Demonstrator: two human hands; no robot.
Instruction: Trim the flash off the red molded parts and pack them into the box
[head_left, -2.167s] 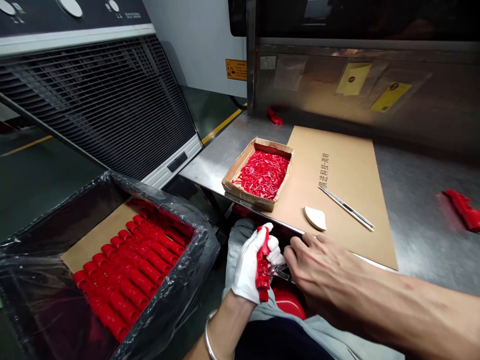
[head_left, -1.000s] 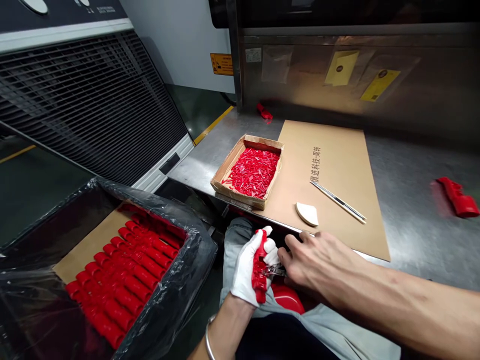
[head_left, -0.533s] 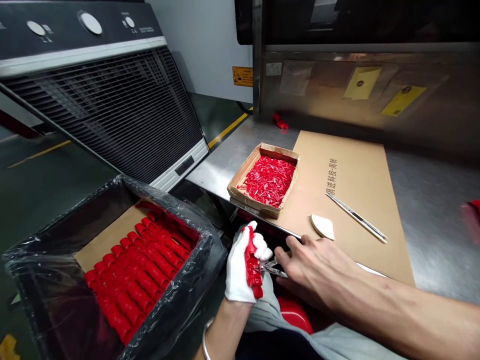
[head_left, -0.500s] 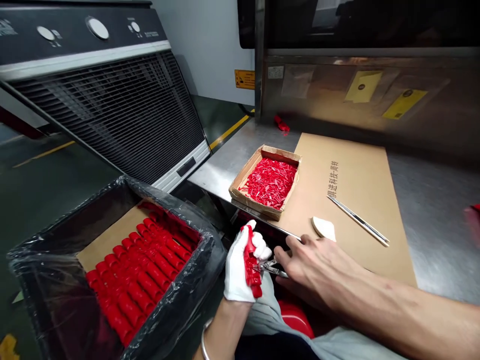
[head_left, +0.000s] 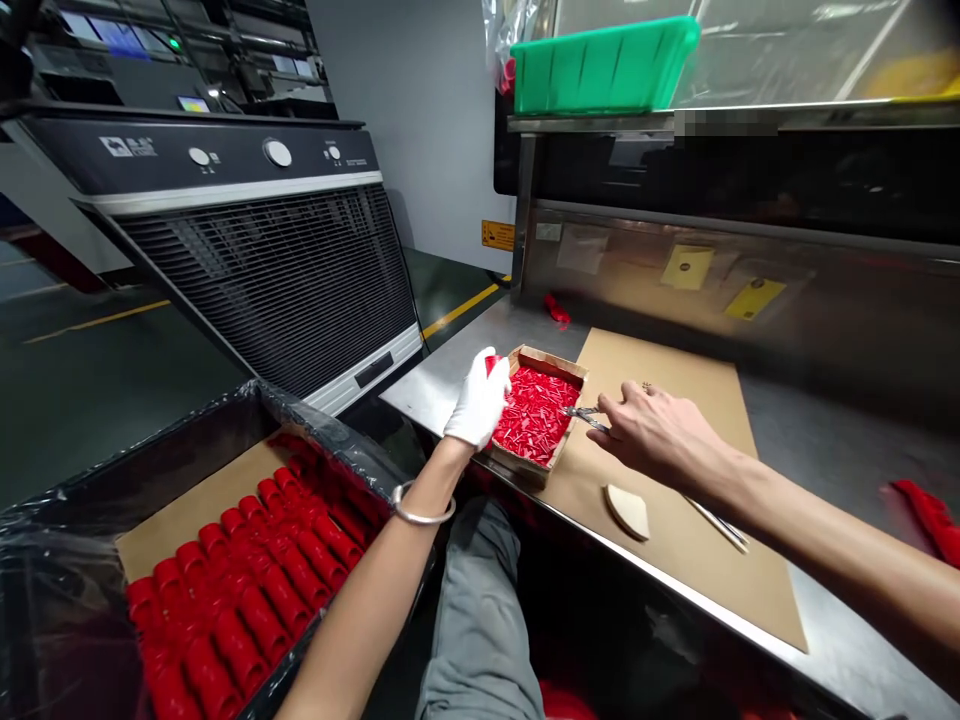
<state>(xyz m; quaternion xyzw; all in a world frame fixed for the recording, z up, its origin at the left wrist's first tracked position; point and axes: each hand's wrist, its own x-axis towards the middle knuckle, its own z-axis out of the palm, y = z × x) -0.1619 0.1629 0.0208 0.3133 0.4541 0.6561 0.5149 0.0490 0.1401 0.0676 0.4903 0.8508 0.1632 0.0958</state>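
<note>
In a white glove, my left hand (head_left: 478,402) is closed round a red plastic part (head_left: 492,364), most of it hidden by the fingers. It is at the left side of a shallow cardboard box (head_left: 551,358) on the metal table. Small red plastic scraps (head_left: 534,412) fill the bottom of this box. My bare right hand (head_left: 649,425) grips nippers (head_left: 592,420), their jaws over the right side of the box. Whether the jaws hold a scrap is too small to tell.
A plastic-lined bin (head_left: 262,400) at the left holds rows of red tubular parts (head_left: 240,640). On a cardboard sheet (head_left: 720,590) lie a pale wedge-shaped piece (head_left: 628,510) and a slim metal tool (head_left: 731,530). Above, a green basket (head_left: 600,70) stands on a shelf.
Both hands have moved forward from the table's front edge to the box. The nippers have come away from the red part. The view has tilted up, showing the shelf.
</note>
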